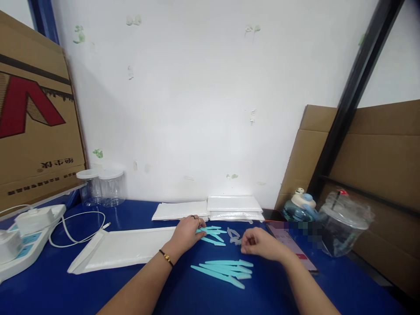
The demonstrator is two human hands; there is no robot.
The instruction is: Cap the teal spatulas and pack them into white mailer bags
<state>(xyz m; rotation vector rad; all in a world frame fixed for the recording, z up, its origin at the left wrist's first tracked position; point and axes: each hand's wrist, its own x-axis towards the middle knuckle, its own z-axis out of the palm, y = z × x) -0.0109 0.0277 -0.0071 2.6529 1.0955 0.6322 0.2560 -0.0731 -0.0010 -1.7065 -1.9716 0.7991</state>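
Observation:
Two groups of turquoise eyebrow razors lie in front of me. My left hand (188, 232) is closed at the left ends of the farther group, the far eyebrow razors (215, 238), with thumb and fingers over their ends. Several near eyebrow razors (226, 269) are fanned out closer to me, untouched. Small clear plastic covers (233, 235) sit just right of the far group. Beside them is my right hand (259, 243), its fingers curled and pinched; what they hold, if anything, is too small to make out.
A white padded envelope (131, 247) lies at left, with stacked white envelopes (234, 204) by the wall. Clear jars (111, 188), a power strip (39, 245) and a cable are farther left. A tablet (292, 245), a duck ornament (300, 208) and a bagged cup (341, 225) stand right.

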